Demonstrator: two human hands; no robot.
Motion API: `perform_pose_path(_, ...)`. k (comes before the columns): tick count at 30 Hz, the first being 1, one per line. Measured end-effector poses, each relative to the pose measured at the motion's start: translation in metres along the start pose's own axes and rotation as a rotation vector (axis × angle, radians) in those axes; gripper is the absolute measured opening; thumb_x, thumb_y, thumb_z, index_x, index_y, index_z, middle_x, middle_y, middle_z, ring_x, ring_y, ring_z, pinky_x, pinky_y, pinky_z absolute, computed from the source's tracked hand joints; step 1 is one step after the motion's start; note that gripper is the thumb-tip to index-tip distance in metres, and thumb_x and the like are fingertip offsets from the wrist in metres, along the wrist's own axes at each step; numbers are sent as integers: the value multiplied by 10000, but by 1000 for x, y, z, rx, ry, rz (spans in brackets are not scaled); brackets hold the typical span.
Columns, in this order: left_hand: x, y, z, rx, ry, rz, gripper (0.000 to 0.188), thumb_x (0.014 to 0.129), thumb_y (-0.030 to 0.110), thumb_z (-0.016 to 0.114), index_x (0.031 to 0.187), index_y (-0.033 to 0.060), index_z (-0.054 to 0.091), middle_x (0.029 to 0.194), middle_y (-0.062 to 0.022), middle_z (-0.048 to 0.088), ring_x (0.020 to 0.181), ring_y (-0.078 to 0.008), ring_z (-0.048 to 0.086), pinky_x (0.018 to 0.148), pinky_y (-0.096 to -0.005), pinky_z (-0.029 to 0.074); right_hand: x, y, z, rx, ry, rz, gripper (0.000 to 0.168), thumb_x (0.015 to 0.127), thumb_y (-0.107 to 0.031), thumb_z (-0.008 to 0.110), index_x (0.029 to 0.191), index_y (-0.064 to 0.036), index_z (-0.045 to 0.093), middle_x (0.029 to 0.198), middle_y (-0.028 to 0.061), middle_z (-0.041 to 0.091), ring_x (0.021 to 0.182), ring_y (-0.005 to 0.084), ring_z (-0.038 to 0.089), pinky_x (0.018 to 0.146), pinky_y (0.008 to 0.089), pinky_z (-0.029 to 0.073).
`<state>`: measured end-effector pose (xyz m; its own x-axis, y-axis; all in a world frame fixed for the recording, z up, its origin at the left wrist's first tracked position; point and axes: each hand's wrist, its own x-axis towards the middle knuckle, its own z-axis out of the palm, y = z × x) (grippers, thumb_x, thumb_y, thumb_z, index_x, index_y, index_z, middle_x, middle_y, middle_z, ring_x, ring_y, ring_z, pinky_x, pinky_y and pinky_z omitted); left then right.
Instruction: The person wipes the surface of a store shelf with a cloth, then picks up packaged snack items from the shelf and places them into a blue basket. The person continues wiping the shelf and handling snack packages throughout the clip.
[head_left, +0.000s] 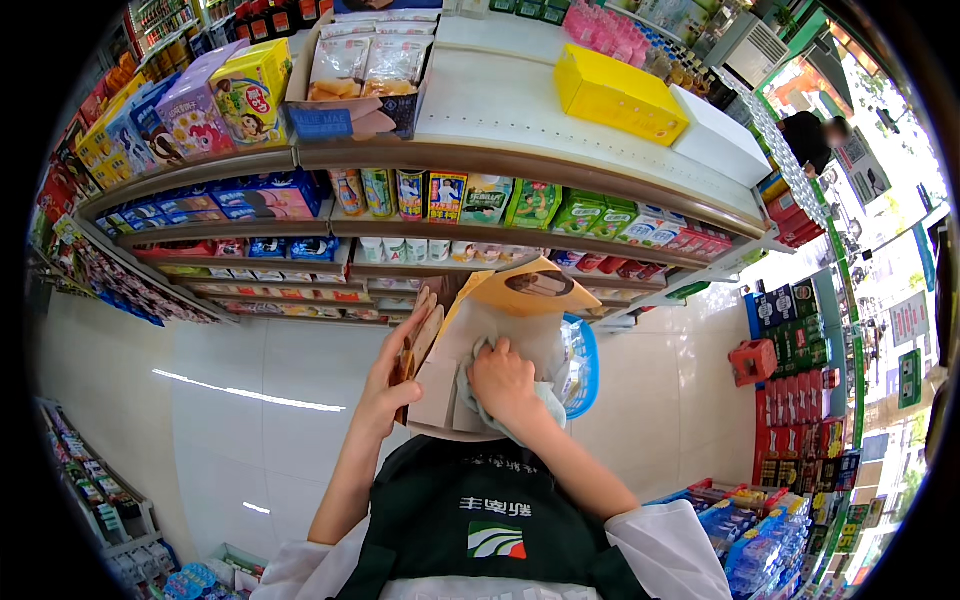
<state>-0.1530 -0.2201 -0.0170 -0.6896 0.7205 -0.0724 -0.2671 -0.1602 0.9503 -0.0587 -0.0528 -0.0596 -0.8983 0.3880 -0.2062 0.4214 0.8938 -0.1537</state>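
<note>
An opened cardboard display box (525, 319) is held up in front of my apron, its pale inside facing me and its printed orange flap at the top. My left hand (391, 379) grips the box's left side, thumb at the near edge and fingers along the outer wall. Inside the box, my right hand (504, 379) presses a pale green cloth (551, 405) against the inner surface. Part of the cloth is bunched under the fingers and hidden by them. Just right of the box, a blue plastic basket (590, 367) with clear-wrapped packets shows partly behind it.
Ahead stands a store shelf (487, 97) with a carton of wrapped bread packets (364, 71), a yellow box (619, 94) and a white box (720, 135) on top. Stacked drink cases (799, 420) line the right side. A person (810, 139) is beyond, at upper right.
</note>
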Motion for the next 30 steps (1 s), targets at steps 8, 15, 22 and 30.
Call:
perform_pose_path(8,5,14,0,-75,55,36,1042,659,375,735,1569,37,355,1589,-139,387,1463,-264,391,1186,-375,311,1,13,-42,208,390,-133,325,913,-310,589,831,-15,701,831,191,676,794,416,684,730,511,559)
perform_pose_path(15,16,-14,-21,146,90,112,908,706,339,695,1513,13,437,1525,-140,455,1421,-256,415,1174,-368,302,-18,-6,-56,456,-229,-506,234,953,-203,600,907,21,647,830,217,649,852,438,650,774,507,529)
perform_pose_path(22,14,20,-37,167,223,243,904,718,329,686,1521,9,420,1480,-133,495,1310,-227,516,1093,-349,397,-21,-30,-40,550,-59,-572,215,955,-232,617,997,-23,637,985,186,639,898,410,648,782,489,534)
perform_pose_path(30,6,25,-18,147,216,342,839,731,199,593,1523,-8,407,1447,-149,509,1312,-243,511,1105,-348,385,-12,-27,-62,149,71,-349,241,935,-281,610,885,-58,687,842,135,699,755,377,710,659,472,586)
